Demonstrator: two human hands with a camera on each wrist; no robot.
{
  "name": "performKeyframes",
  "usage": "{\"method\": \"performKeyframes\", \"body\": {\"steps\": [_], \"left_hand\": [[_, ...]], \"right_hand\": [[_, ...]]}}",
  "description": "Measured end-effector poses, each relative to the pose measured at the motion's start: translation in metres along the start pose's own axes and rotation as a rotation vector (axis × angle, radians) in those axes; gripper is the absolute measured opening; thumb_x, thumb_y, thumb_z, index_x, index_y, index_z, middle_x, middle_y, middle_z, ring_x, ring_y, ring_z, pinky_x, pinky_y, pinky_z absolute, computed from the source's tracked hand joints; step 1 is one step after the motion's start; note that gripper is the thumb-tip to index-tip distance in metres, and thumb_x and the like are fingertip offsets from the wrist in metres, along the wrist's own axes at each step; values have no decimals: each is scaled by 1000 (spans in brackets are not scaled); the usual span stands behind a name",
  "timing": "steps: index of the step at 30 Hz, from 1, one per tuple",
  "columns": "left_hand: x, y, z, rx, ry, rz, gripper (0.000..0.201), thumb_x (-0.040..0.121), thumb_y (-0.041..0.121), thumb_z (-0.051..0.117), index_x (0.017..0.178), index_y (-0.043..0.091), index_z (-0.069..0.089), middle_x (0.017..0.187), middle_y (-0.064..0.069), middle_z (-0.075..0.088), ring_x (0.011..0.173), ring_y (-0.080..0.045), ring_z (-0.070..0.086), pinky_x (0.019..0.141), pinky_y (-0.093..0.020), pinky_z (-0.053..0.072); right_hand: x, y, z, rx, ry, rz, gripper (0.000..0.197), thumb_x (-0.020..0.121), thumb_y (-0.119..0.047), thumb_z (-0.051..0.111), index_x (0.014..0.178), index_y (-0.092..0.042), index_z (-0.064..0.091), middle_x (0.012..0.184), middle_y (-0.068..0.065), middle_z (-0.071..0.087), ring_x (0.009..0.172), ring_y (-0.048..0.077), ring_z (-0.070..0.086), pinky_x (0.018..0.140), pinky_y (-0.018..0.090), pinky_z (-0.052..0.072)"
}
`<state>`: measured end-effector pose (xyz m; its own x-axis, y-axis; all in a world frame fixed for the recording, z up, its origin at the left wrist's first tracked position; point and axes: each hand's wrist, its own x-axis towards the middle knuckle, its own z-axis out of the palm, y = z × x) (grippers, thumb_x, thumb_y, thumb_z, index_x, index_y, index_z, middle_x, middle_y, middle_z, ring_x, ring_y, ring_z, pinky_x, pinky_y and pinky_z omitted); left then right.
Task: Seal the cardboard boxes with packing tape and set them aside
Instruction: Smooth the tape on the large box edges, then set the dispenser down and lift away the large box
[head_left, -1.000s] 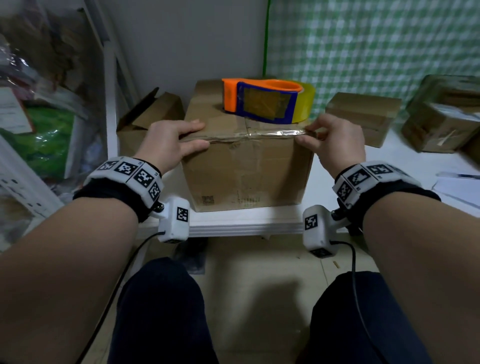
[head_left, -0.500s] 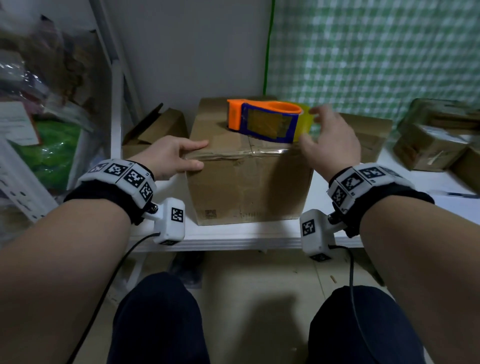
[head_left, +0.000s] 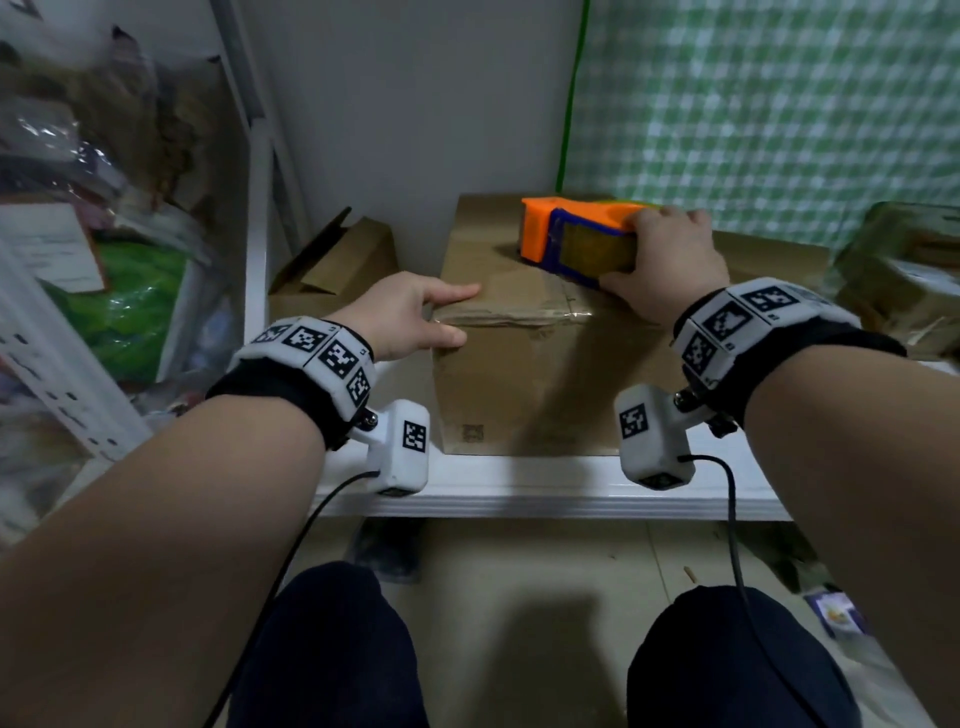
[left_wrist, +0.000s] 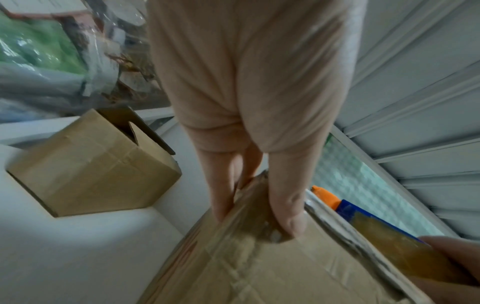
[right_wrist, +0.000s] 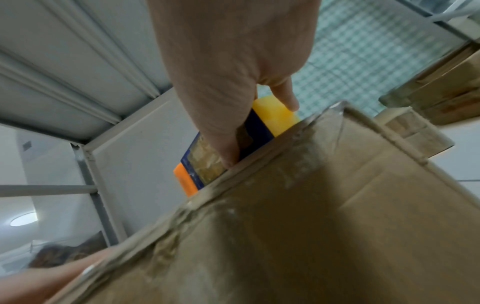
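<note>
A closed brown cardboard box (head_left: 519, 374) stands on the white shelf (head_left: 519, 488), with clear tape along its near top edge. On its top lies an orange and blue tape dispenser (head_left: 576, 239) with a yellowish roll. My right hand (head_left: 665, 260) grips the dispenser's right end, fingers over the top and thumb on the near side. In the right wrist view the right hand (right_wrist: 259, 131) is around the dispenser (right_wrist: 205, 164). My left hand (head_left: 410, 317) rests on the box's near left corner, straight fingers on top and thumb on the front face; the left wrist view shows that hand (left_wrist: 257, 220) there too.
A small open cardboard box (head_left: 332, 275) sits left of the main box, against the white rack upright (head_left: 257, 208). More cardboard boxes (head_left: 904, 270) are stacked at the right, with a flat one (head_left: 769, 260) behind my right hand. Plastic-wrapped goods (head_left: 104, 234) fill the far left.
My right hand left the taped near right edge of the box, moved back over the top and took hold of the tape dispenser. The left hand stayed on its corner.
</note>
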<state>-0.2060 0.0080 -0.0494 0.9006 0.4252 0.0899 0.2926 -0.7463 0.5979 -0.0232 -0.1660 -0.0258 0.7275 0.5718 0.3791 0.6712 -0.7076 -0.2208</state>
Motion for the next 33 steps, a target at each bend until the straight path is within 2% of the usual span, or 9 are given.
{"method": "performKeyframes", "body": {"steps": [3,8,12,16,21,24,26,30,33], "left_hand": [[13,4,17,4,-9,88,61,81,24,73,136,34,48,137,4,52,129,-9,44,104,-17,30],[28,16,33,-156,-61,121,56,87,20,67,138,27,47,132,0,56,114,-15,58,96,-34,50],[26,21,22,-307,90,64,59,89,39,60,141,18,43,127,-1,55,120,-11,52,99,-32,46],[16,35,5,-475,252,132,34,91,35,60,119,16,59,110,-4,65,102,-17,60,87,-34,49],[4,29,-9,-752,291,66,46,69,43,72,95,6,67,99,-23,68,91,-31,64,90,-46,49],[4,20,-9,-429,351,-86,47,70,51,64,84,6,71,89,-15,70,87,-29,65,86,-41,52],[6,9,-4,-94,302,-223,43,80,46,62,74,4,66,81,-17,64,83,-32,59,72,-36,45],[12,-13,16,427,-56,-396,43,85,51,44,83,12,61,83,-14,58,77,-28,48,64,-30,34],[12,-14,29,492,-192,-436,33,91,42,50,85,10,58,82,-7,53,84,-26,50,68,-28,37]], "right_hand": [[-3,3,-3,22,54,45,55,84,-36,68,128,-10,48,128,13,48,127,34,32,90,49,43],[-10,-6,-7,143,132,-57,52,85,-41,66,127,-14,50,125,10,51,121,31,38,95,44,41],[-7,-34,-10,281,179,-170,49,85,-46,63,119,-12,54,113,7,56,106,24,51,83,33,42],[-9,-69,-10,511,151,-224,43,91,-45,56,108,-5,56,98,8,59,85,20,53,67,26,34],[-9,-82,-2,677,-90,-208,41,98,-38,44,108,-2,60,106,17,63,99,32,59,87,41,48],[-10,-66,1,403,-110,-217,42,99,-38,40,121,-7,58,118,15,60,110,29,54,90,33,40],[-14,-49,5,332,-117,-186,46,98,-42,42,130,-12,52,125,13,57,115,28,52,97,37,42],[-25,-23,12,194,-211,-124,58,93,-55,44,140,-22,44,136,12,48,128,29,42,107,44,36],[-30,-10,13,142,-223,-120,60,92,-58,44,142,-25,43,137,10,47,129,28,38,107,44,36]]}}
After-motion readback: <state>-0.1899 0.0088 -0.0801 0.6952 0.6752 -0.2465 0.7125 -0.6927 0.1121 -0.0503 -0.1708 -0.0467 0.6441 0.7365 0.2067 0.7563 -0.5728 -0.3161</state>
